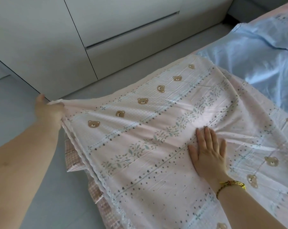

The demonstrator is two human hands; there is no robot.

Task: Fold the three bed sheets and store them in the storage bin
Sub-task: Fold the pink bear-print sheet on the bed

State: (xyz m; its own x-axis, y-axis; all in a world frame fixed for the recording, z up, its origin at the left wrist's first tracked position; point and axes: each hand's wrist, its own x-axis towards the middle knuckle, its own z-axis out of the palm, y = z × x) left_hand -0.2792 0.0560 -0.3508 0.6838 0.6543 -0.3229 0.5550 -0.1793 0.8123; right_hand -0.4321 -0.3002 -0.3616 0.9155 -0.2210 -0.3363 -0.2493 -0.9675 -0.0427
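Pink bear-print sheet [140,146] lies spread across the centre of the frame, its edge hanging at lower left. Left hand [48,111], mid-left, is clenched round the bunched corner layers and draws them taut. Right hand [207,156], lower centre-right, lies flat with straight fingers, pressing the cloth. I judge it light, limp and quick to crease, best taken at corners and hems. Blue satin sheet [255,55], upper right, looks slippery. No bin in view.

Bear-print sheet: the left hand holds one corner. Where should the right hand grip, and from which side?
Probably the lace-trimmed edge of the bear-print sheet nearer the person, pinched from the floor side. It hangs free there with layers stacked, so one pinch could catch them together. The left hand grips the far corner; the right hand lies flat mid-sheet.
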